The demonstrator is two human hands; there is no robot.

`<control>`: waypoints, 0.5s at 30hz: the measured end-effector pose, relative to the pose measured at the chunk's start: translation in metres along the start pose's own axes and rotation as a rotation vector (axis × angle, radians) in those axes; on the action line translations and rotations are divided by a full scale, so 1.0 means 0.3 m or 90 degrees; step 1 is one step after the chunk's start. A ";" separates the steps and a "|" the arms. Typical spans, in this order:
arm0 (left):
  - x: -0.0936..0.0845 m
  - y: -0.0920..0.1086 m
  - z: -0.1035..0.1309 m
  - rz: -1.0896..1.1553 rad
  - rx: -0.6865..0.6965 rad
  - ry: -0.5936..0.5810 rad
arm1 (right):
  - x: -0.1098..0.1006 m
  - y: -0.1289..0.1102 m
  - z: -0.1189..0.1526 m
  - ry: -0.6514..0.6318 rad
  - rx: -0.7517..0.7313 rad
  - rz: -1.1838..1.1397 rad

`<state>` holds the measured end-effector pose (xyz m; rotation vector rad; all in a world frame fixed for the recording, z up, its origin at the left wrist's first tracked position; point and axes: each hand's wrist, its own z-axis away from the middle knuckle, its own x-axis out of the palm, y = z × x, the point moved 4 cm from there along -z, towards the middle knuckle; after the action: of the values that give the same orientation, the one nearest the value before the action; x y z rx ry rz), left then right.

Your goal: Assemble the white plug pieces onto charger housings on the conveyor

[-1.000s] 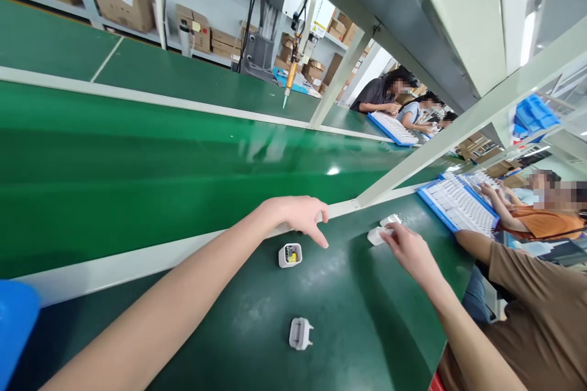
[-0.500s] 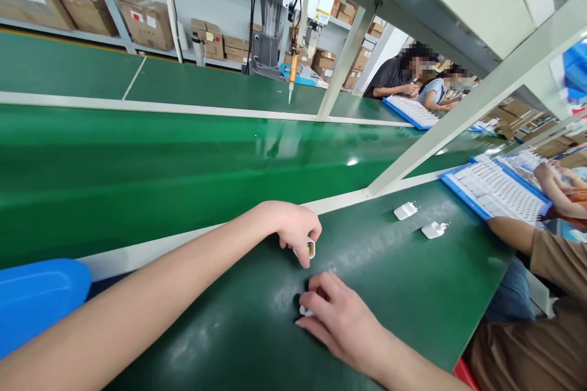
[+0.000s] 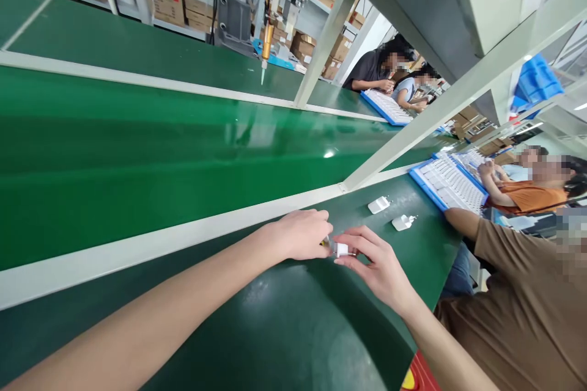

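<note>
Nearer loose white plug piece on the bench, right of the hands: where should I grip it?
Probably pinch the white plug piece across its blocky body from above. It lies flat on the green bench, pins pointing right, with the other plug piece apart.

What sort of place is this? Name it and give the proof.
Probably an electronics assembly line: a long green conveyor belt, people seated beside blue trays of white parts, and both hands joining a small white plug part.
</note>
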<state>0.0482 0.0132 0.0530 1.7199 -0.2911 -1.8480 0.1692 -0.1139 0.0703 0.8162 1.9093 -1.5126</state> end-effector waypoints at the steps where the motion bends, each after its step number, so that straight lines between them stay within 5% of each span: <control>1: 0.005 -0.008 0.000 -0.002 0.006 0.008 | -0.001 0.002 -0.008 -0.006 -0.008 0.011; 8: 0.003 -0.104 -0.007 0.143 0.008 -0.062 | -0.004 -0.002 -0.064 -0.021 -0.036 0.023; 15: 0.020 -0.122 -0.022 0.164 0.017 -0.010 | 0.065 -0.053 -0.094 -0.067 -0.088 0.047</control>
<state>0.0447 0.0409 0.0275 1.6023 -0.5196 -1.6772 0.1427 -0.0867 0.0714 0.7227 1.8631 -1.3363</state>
